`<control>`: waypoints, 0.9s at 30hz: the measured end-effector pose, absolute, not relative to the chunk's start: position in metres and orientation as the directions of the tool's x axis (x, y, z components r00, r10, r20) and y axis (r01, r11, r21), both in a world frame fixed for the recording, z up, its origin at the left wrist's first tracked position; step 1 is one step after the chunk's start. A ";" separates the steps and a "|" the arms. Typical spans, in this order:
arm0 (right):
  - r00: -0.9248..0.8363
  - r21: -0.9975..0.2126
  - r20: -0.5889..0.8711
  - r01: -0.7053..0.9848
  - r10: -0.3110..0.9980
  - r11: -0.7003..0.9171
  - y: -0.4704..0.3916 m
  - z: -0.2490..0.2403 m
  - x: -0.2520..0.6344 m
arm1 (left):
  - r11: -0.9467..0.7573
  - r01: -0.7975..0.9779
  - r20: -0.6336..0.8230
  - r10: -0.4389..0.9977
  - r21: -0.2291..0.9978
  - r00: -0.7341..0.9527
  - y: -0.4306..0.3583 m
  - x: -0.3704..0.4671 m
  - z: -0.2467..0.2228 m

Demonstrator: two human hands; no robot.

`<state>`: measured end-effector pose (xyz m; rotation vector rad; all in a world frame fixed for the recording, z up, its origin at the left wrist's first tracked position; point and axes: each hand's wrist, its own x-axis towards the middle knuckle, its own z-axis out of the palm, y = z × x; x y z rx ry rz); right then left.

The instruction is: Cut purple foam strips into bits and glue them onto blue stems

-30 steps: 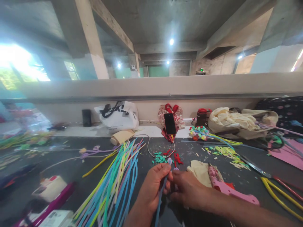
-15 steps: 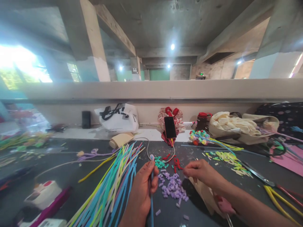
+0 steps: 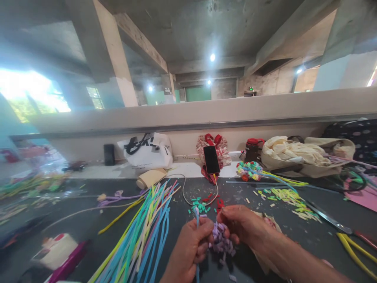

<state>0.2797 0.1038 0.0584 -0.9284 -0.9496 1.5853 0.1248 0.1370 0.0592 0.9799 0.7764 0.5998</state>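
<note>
A thin blue stem (image 3: 197,251) stands upright in my left hand (image 3: 191,245), its fingers closed around it. A small pale purple piece shows near the stem's top (image 3: 196,212). My right hand (image 3: 247,226) is just to the right, over a heap of short purple pieces (image 3: 222,249). Its thumb and fingers are bent but apart, with purple pieces visible between them. Green pieces (image 3: 198,206) and red pieces (image 3: 220,202) lie just beyond both hands. Whether the right fingertips touch any piece is hard to make out.
A bundle of coloured stems (image 3: 141,232) lies left of my hands. On the right are yellow-green pieces (image 3: 288,196) and scissors (image 3: 332,222). A phone (image 3: 211,159) leans at the back, its cable (image 3: 184,188) looping forward. A white bag (image 3: 147,151) stands behind the bundle.
My right hand has moved left towards my left hand, over the purple pieces, and its fingers have parted. My left hand has shifted slightly right and down with the blue stem.
</note>
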 end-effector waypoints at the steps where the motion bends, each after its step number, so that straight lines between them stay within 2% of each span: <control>1: -0.196 -0.908 -0.108 -0.380 0.975 -0.177 0.104 0.057 0.278 | 0.433 -0.099 -0.298 0.752 0.896 0.588 0.137 0.125 0.060; 4: -0.202 -0.906 -0.130 -0.374 0.971 -0.199 0.105 0.053 0.276 | 0.424 -0.093 -0.296 0.757 0.901 0.583 0.136 0.126 0.061; 7: -0.145 -0.942 -0.154 -0.278 0.977 -0.190 0.104 0.052 0.275 | 0.417 -0.087 -0.296 0.761 0.905 0.577 0.136 0.127 0.057; 11: -0.037 -0.995 -0.049 -0.088 0.998 -0.053 0.101 0.054 0.272 | 0.340 -0.094 -0.246 0.820 0.936 0.517 0.138 0.129 0.048; 18: 0.026 -1.000 -0.026 -0.009 0.999 -0.026 0.103 0.063 0.281 | 0.293 -0.094 -0.218 0.859 0.951 0.464 0.138 0.131 0.047; 22: 0.160 -0.997 0.071 0.042 0.985 0.065 0.106 0.074 0.300 | 0.138 0.084 -0.158 0.929 0.987 0.333 0.140 0.125 0.051; 25: 0.199 -0.996 0.087 0.042 0.976 0.081 0.107 0.079 0.310 | -0.014 0.268 -0.064 0.957 0.963 0.282 0.143 0.122 0.053; 27: 0.209 -0.994 0.106 0.057 0.972 0.096 0.107 0.079 0.313 | -0.065 0.325 -0.028 0.961 0.944 0.275 0.145 0.121 0.053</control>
